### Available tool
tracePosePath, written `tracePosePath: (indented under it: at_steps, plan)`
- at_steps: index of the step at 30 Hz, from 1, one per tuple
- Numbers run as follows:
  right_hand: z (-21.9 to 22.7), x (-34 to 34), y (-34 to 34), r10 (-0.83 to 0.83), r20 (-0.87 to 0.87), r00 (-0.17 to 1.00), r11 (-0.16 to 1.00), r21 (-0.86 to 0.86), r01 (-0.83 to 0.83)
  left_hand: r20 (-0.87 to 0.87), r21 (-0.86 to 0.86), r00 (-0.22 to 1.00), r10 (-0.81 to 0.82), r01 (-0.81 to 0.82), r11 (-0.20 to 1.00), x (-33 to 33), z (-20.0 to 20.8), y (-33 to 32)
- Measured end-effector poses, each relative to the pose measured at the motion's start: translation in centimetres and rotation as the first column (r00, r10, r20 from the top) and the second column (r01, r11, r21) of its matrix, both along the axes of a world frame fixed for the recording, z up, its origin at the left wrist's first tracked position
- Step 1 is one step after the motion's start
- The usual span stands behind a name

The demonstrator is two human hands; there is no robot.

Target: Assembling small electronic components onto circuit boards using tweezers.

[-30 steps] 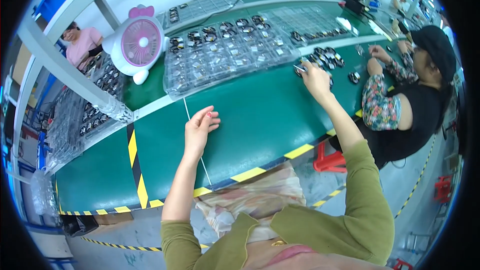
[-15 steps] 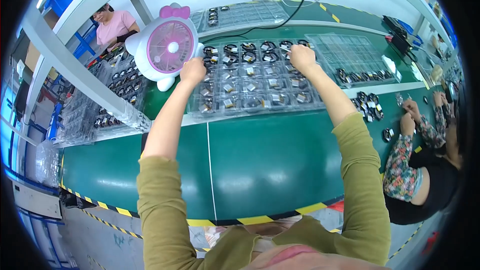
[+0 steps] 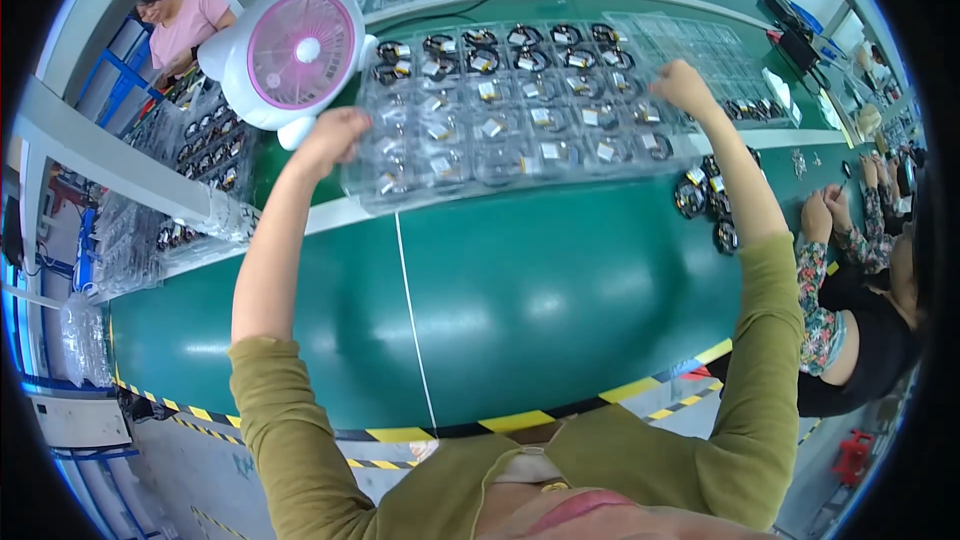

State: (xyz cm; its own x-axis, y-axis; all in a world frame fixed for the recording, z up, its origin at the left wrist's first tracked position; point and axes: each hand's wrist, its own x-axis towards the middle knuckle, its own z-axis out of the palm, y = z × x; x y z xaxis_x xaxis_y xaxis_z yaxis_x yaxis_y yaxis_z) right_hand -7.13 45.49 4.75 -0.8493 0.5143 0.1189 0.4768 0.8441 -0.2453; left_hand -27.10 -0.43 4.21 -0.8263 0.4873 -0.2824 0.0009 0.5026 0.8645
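A clear plastic tray (image 3: 470, 162) with many compartments lies across the back of the green bench. Its compartments hold small coiled black cables (image 3: 483, 59) with pale labels, and it seems to rest on more trays. My left hand (image 3: 338, 137) is closed at the tray's left edge, fingers curled against the rim. At the right edge, my right hand (image 3: 686, 88) is closed too, thumb and fingers pinched by the rim. Both arms reach far apart, with the tray between them.
A white and pink fan (image 3: 300, 50) stands beside my left hand. More trays (image 3: 700, 45) lie behind on the right. Loose coiled cables (image 3: 692, 195) sit near my right forearm. A co-worker's hands (image 3: 825, 210) work at the right; another person (image 3: 185, 25) is at far left.
My hands have moved farther apart. The right one went from the tray's upper right compartments to its right edge; the left shifted lower along the left side. The view has also shifted.
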Motion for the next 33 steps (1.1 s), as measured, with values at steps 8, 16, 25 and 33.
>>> tracePosePath:
  at_steps: [8,16,25,33]
  plan:
    - [2.9,4.9,-2.9,-0.03,-0.189,0.982,0.958,-0.287,-0.026,0.115,0.444,0.988,0.106,-0.146,0.884,6.7,3.3,-2.9]
    - [3.2,19.2,-11.9,0.071,-0.361,0.93,0.912,-0.354,-0.208,0.066,0.391,0.972,0.228,-0.235,0.89,22.1,4.5,-11.7]
    - [-0.2,26.0,-18.4,-0.102,-0.302,0.948,0.787,-0.607,-0.109,0.34,0.338,0.905,0.256,-0.372,0.865,29.7,1.1,-17.3]
    - [-2.6,25.4,-17.3,-0.168,-0.162,0.972,0.434,-0.898,-0.075,0.361,0.605,0.925,0.118,-0.329,0.725,26.6,-2.5,-18.5]
